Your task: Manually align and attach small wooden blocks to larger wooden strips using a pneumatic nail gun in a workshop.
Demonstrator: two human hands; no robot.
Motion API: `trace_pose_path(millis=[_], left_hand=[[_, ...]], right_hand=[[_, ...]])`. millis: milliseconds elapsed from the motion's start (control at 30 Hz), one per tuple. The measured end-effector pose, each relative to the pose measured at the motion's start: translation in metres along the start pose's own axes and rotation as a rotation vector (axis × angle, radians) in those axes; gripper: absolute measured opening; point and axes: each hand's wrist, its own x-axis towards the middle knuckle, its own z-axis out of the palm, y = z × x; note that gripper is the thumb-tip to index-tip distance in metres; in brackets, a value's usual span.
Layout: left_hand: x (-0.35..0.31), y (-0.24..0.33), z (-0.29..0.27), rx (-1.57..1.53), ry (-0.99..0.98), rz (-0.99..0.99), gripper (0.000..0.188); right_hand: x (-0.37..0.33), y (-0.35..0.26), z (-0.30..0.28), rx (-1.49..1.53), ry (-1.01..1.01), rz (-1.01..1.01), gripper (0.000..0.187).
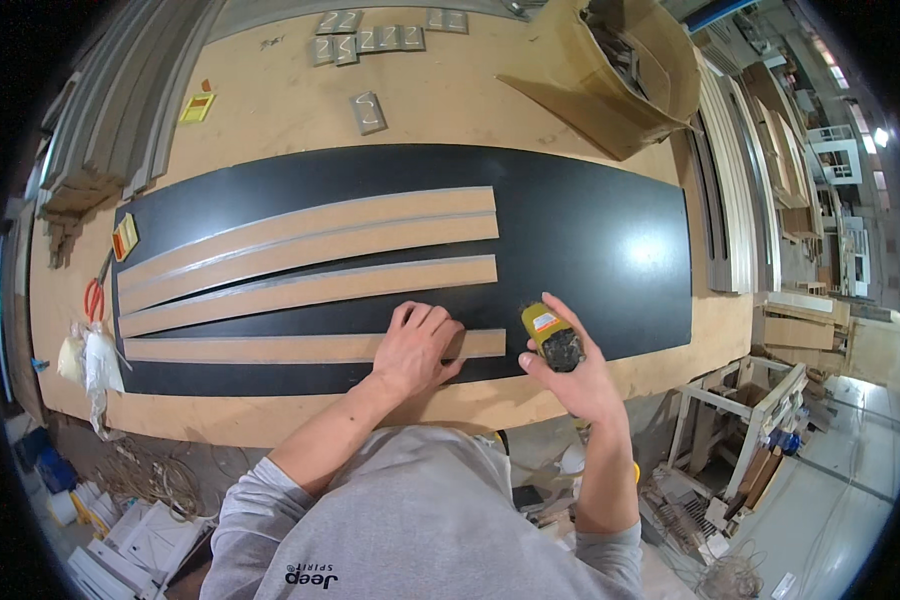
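Several long tan strips with grey edges lie across a black panel (600, 200). Over the nearest strip (270, 349), close to its right end, my left hand (415, 345) is closed, its fingers bent across the strip and its thumb at the near edge. Right of that end, above the panel, my right hand (585, 375) grips a yellow-green and black tape measure (547, 325) with a pale label. Farther back on the panel lie another strip (320, 295) and a pair of strips side by side (320, 235).
The panel rests on a tan table (250, 125). Beyond it lie several small marked grey blocks (368, 113) and an open cardboard box (590, 90). Red-handled scissors (94, 298) and a white plastic bag (100, 365) are at the left edge. Long boards are stacked at both sides.
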Motion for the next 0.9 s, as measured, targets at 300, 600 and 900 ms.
trace_pose_path(millis=[300,600,900], left_hand=[[-0.001,0.001,-0.007,-0.081,0.094,0.005,0.055],[0.027,-0.045,-0.032,0.034,0.257,-0.191,0.061],[0.028,-0.056,-0.028,-0.068,0.257,-0.158,0.056]], right_hand=[[0.024,-0.045,-0.011,0.008,-0.126,0.172,0.078],[0.061,-0.065,0.008,-0.04,-0.292,0.098,0.077],[0.086,-0.068,0.017,-0.138,-0.331,0.143,0.075]])
